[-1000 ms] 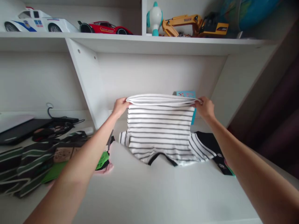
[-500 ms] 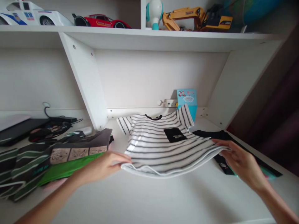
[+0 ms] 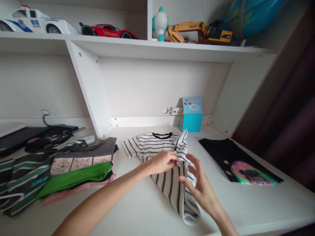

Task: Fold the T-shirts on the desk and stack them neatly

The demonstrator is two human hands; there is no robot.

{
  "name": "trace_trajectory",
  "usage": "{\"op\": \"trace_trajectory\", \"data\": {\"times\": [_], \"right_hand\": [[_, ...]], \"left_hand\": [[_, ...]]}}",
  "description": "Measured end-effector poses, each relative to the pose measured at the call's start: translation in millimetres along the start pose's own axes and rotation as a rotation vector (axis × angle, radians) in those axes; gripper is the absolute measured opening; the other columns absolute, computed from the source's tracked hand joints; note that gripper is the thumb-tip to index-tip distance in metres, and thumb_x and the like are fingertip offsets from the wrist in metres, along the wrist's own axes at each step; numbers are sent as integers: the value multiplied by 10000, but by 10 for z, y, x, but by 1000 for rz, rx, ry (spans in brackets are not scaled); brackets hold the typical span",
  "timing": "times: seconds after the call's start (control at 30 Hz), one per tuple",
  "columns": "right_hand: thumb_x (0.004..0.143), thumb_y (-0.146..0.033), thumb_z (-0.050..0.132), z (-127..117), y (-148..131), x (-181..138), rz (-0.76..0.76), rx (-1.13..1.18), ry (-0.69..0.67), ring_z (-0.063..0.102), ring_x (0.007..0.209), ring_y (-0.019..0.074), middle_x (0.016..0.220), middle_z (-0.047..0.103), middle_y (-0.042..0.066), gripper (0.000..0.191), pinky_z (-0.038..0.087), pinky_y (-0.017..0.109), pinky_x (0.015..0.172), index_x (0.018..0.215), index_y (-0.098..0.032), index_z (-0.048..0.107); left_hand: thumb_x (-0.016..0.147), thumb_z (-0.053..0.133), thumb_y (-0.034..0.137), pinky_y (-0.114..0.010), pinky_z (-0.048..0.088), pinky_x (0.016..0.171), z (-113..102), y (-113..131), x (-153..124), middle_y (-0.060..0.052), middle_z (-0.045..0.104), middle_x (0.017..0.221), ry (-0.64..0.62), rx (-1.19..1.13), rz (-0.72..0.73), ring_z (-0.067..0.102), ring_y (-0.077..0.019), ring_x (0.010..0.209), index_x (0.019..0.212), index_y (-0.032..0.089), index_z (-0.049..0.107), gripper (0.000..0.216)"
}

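A white T-shirt with black stripes (image 3: 169, 185) lies on the white desktop, its black collar toward the back. Its lower part is bunched and turned over on the right, with the hem at the front. My left hand (image 3: 163, 161) reaches across the shirt's middle, fingers closed in a pinch on the cloth. Just right of it, my right hand (image 3: 200, 178) has thumb and fingers apart beside the folded edge; whether the fingertips touch the cloth is hard to tell. The chest pocket is mostly hidden by the fold and my left hand.
A folded black T-shirt (image 3: 236, 160) with a colourful print lies at right. Stacked clothes, including a green garment (image 3: 76, 178), lie at left. A blue desk calendar (image 3: 192, 122) stands behind the shirt. Toys, including a yellow excavator (image 3: 200, 31), sit on the shelf (image 3: 172, 49) above.
Both hands have moved inward from the hem's two ends to the shirt's middle. The shirt's lower part went from spread and lifted to bunched over. My right hand let go of the hem.
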State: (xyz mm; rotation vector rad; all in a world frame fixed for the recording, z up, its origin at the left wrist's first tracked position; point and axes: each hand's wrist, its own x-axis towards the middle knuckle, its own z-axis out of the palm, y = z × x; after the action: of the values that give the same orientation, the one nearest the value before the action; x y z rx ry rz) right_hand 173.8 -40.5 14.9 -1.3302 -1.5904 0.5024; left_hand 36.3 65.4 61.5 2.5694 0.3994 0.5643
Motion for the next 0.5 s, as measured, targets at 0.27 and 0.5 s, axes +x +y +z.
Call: {"op": "trace_trajectory", "data": {"times": [0.27,0.5], "right_hand": [[759,-492,519,-249,362,94,167,-164,-73,439,1171,263,1302,434,108,676,417,404,902,1342,-229,301],[746,-483,509,-478,874,1327,403,-462,84,505,1060,320,1083,564,219,567,386,392,865,1129,-64,517]], "left_hand": [[777,570,352,-221,431,722,-350,-207,82,-32,666,923,-334,-306,-244,608,-159,829,1073,197,610,336],[749,560,370,-298,363,911,-330,-943,2,-91,596,1144,81,-4,-572,516,-246,1080,1033,158,634,362]]}}
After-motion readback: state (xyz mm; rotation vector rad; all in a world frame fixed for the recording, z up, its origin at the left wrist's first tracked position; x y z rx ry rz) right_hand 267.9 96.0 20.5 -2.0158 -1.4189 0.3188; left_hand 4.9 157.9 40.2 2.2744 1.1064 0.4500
